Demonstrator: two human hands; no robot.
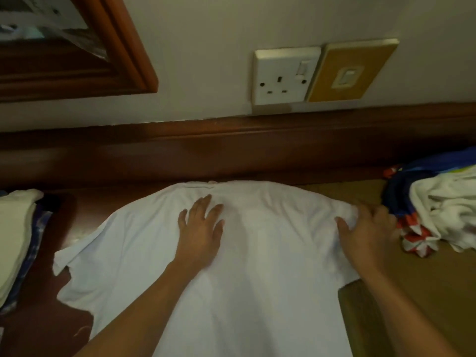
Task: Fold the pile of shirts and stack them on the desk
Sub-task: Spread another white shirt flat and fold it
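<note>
Dark wood runs along the cream wall (206,60), with a socket (284,77) in the upper middle of the frame. The desk (77,220) below it carries the white shirt (270,279), spread flat across the centre and lower frame, its collar (203,186) against the back rail.

My left hand (199,228) lies flat on the upper middle of the shirt, fingers straight and spread, pressing the cloth down. My right hand (368,230) sits at the shirt's right edge. The thumb rests on the fabric and the fingers reach over a bunched fold there, but I cannot tell whether they are hooked under it.

At the left edge of the frame a folded stack (15,228) waits. At the right edge is the unfolded pile (443,207), a tangle of white, blue and red.

I judge this cloth thin, light and limp. It will wrinkle and slide on polished wood, so one palm should pin it. The best hold is at a shoulder seam or the loose sleeve (77,256), taken at the edge and not mid-panel.
</note>
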